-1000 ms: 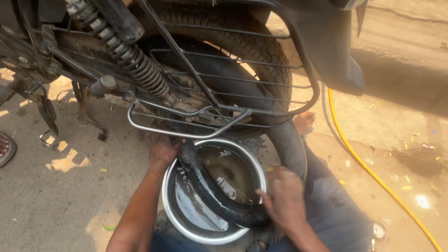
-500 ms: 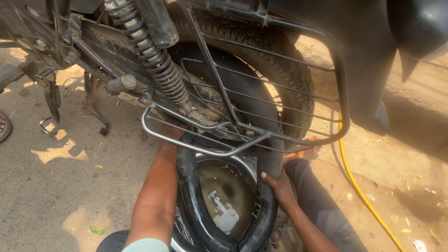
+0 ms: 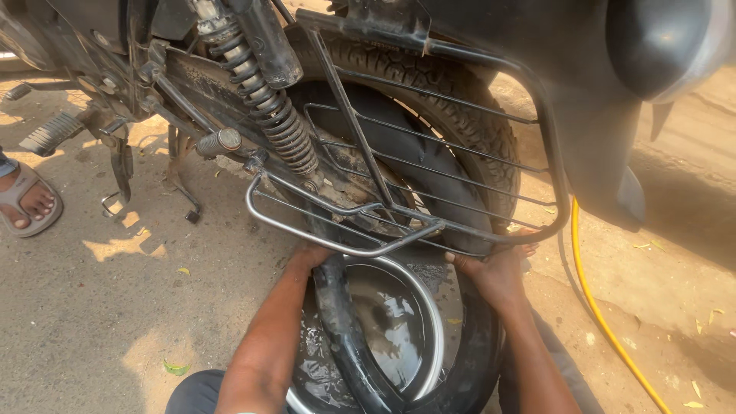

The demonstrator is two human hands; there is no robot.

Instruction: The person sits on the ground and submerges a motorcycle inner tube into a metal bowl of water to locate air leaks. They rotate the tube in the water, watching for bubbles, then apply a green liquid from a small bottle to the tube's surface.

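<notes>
Head view: both hands (image 3: 491, 272) clamped on black inner tube (image 3: 345, 330) over water basin (image 3: 429, 337); dusty sunlit ground (image 3: 115, 307), outdoors.

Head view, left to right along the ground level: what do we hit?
Sandalled foot → footrest peg → left hand → wet black inner tube → right hand → yellow hose.

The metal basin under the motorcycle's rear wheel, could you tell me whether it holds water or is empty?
It holds water: the basin shows a dark, reflective pool, and the black inner tube dips into it, wet and glistening.
</notes>
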